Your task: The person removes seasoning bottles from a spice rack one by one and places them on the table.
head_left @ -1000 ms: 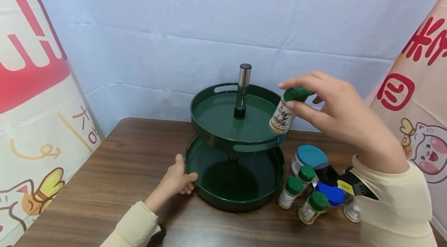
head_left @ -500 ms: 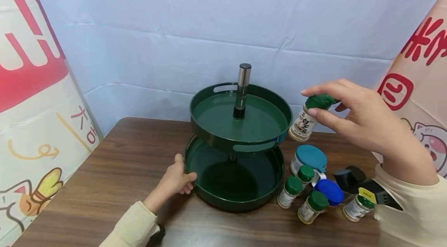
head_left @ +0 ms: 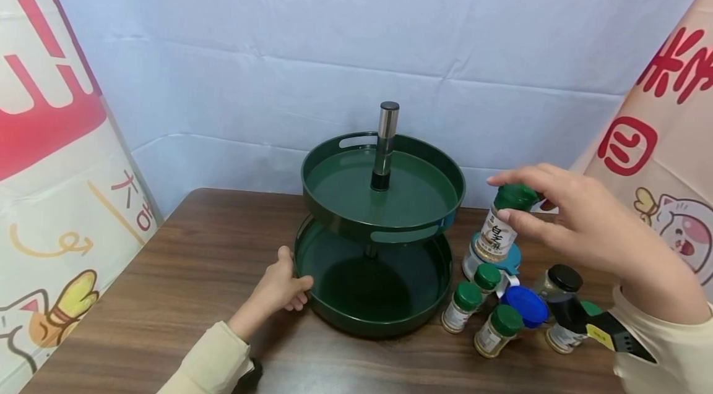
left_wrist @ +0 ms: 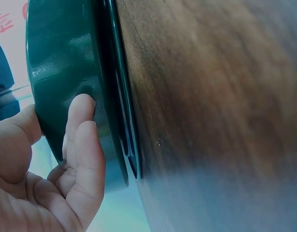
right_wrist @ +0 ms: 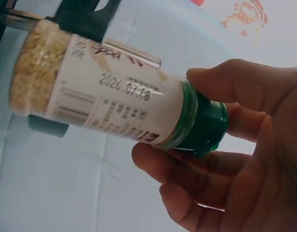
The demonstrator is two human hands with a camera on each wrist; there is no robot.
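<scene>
A two-tier green round tray (head_left: 334, 321) with a steel post stands on the table. At the left of its lower tier, my left hand (head_left: 281, 286) pinches the wall. The left wrist view shows the left thumb (left_wrist: 28, 123) at the rim and fingers (left_wrist: 88, 154) along the outer wall. To the right of the tray, my right hand (head_left: 574, 214) holds a spice jar (head_left: 496, 235) by its green cap, slightly tilted in the air. Pale grains fill this jar's clear base (right_wrist: 35, 67) in the right wrist view. Behind it, a turquoise-lidded jar (head_left: 509, 263) is partly hidden.
Several green-capped jars (head_left: 466, 296) stand right of the tray on the brown wooden table (head_left: 184, 270). Among them are a blue-lidded jar (head_left: 526, 306) and a black-lidded jar (head_left: 564, 278). A pale blue cloth (head_left: 250, 72) hangs behind, with printed banners (head_left: 50, 196) at the sides.
My right hand has carried the spice jar from over the upper tier to the right, then down in front of the turquoise-lidded jar. The left hand keeps its place.
</scene>
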